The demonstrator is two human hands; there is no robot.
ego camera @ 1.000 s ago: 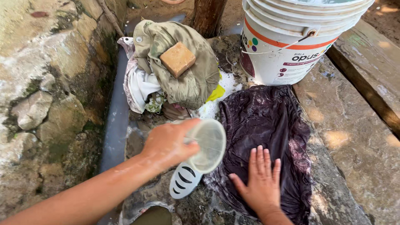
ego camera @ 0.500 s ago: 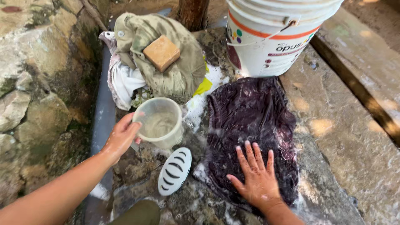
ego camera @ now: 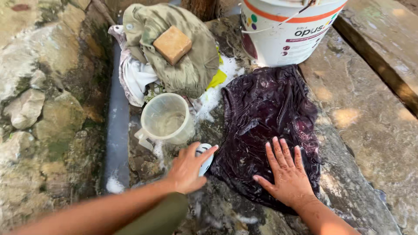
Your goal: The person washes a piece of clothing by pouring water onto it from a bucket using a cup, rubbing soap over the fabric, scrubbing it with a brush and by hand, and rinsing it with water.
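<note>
Purple cloth [ego camera: 270, 117] lies wet on the stone slab [ego camera: 361, 130], right hand [ego camera: 287, 174] flat on its near edge. Left hand [ego camera: 187, 167] covers the white brush [ego camera: 205, 152] just left of it, jug [ego camera: 167, 118] beyond. Bare slab sits right of the cloth.

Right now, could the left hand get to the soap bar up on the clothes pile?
Probably yes. The left hand rests on the white brush, and the soap bar lies uncovered atop the clothes pile. Only the plastic mug stands between, low enough to reach over.
</note>
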